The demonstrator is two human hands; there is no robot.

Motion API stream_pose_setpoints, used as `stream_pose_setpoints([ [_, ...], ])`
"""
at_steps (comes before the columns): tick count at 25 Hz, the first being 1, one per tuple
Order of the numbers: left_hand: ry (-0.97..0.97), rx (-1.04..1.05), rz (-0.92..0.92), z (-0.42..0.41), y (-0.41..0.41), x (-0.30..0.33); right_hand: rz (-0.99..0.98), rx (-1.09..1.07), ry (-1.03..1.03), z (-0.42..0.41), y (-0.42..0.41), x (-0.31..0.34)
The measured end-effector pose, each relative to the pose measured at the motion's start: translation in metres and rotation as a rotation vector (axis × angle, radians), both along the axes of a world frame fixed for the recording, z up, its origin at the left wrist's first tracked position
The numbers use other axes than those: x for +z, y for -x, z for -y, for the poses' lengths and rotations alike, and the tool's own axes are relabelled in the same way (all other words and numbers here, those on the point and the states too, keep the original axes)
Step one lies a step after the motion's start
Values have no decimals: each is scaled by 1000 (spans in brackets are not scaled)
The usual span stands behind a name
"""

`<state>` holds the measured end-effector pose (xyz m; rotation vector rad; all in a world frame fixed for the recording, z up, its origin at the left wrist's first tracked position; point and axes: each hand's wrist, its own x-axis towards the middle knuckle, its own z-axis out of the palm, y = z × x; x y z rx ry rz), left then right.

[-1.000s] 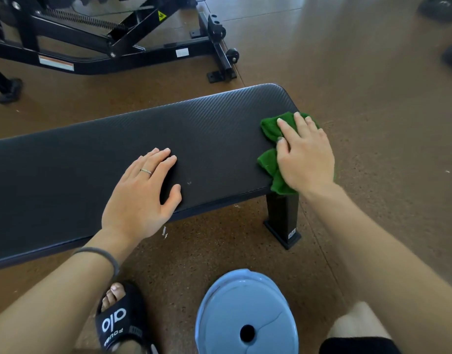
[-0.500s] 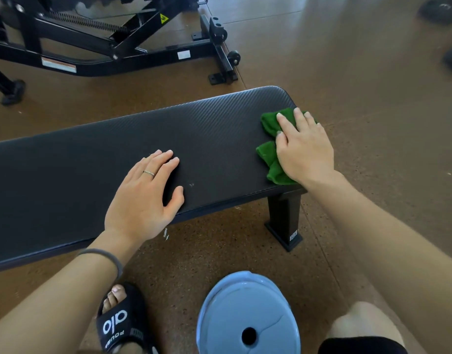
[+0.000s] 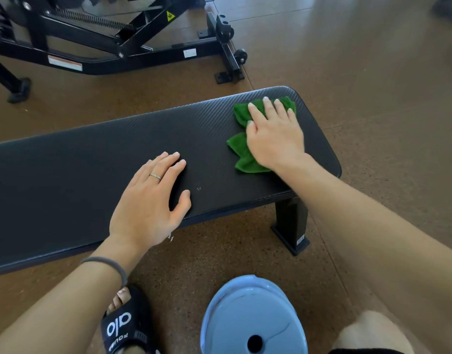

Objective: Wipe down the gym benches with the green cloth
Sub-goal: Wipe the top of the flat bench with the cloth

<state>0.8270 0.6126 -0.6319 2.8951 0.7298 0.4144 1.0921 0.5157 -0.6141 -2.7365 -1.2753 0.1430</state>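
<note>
A flat black gym bench [image 3: 92, 164] runs from the left edge to right of centre. A crumpled green cloth [image 3: 241, 154] lies on its right end. My right hand [image 3: 274, 135] presses flat on the cloth with straight fingers; most of the cloth is hidden under the palm. My left hand [image 3: 149, 200] rests flat on the bench's near side, fingers spread, a thin ring on one finger.
A black machine frame [image 3: 133, 53] with small wheels stands on the brown floor behind the bench. A light blue weight plate [image 3: 253, 318] lies on the floor near my knee. The bench's black leg [image 3: 291, 226] stands under its right end. My sandalled foot [image 3: 125, 325] is at the bottom left.
My right hand has slid the green cloth from the bench's right edge inward and toward the far side. My left hand has stayed in place on the bench.
</note>
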Motion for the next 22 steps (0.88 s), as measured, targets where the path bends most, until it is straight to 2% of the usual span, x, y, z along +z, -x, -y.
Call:
stream_pose_setpoints([
  [1,-4,0,0,0,0,0,35,25,10,-16,8,-1],
  [3,-12,-3,-5,-2,0,-1,50,256,-30,-44,38,-5],
  [5,-16,-4,-6,-3,-1,-1,-14,461,-69,-67,51,-4],
  [6,-15,-4,-5,-3,0,-1,-39,474,-65,-78,43,0],
  [9,-15,5,-4,-1,0,0,26,297,-21,-93,-22,3],
  [12,-24,11,-15,-1,0,0,23,47,-38,-56,-89,-1],
  [14,-26,12,-16,1,0,1,-84,-143,-119,-24,-101,-5],
  [16,-28,16,-18,2,-1,1,-98,-281,-131,3,-81,-7],
  [20,-38,5,-30,1,-1,1,6,-220,-23,65,8,-6],
  [22,-28,4,-37,1,-1,2,41,-142,28,67,13,-2],
])
